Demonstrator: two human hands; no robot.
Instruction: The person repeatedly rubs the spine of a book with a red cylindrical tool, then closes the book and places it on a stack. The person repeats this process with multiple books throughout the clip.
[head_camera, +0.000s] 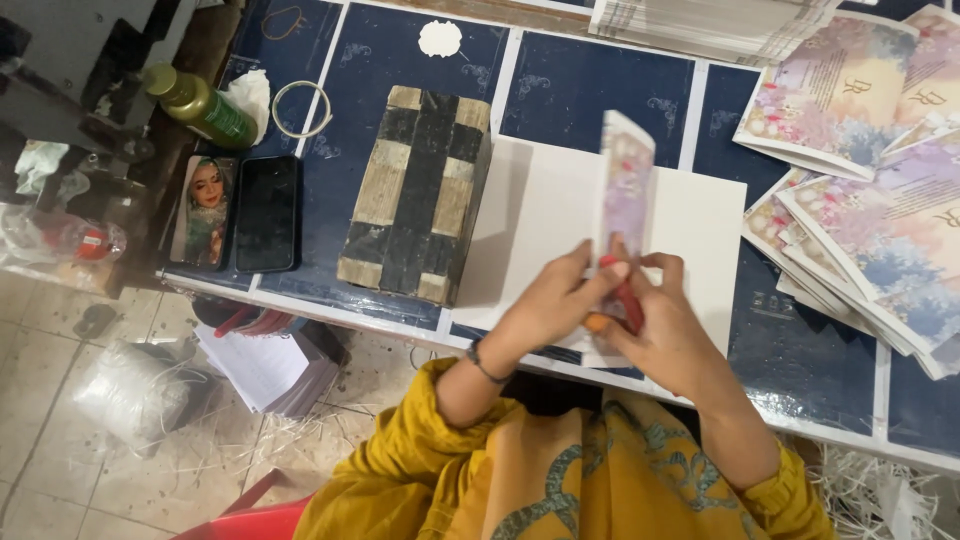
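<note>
Between the two hands, in the head view, a floral printed card (626, 185) is being held upright, folded along its length so that its edge is facing the camera. The left hand (548, 305) is being closed around the card's lower end, fingers curled and thumb pressed to the fold. The right hand (668, 325) is being closed on a red-and-orange tool (622, 300), which is being pressed against the bottom of the card; what kind of tool it is cannot be told.

As a judgement, the fold on this card is being creased and is not yet finished, since the card is being kept up off the table. Right of the right hand, a spread of flat floral cards (880, 240) is being kept, seemingly unfolded; how many are done cannot be told. Beyond both hands, a stack of stacked sheets (710, 22) is lying at the table's far edge.

Beneath the hands, a white board (700, 215) is lying on the dark blue table (590, 95). Left of the left hand, a block wrapped in black and tan tape (415, 195) is standing, and further left two phones (238, 213), a green bottle (205, 108) and a ring (301, 108) are lying well apart from the work.
</note>
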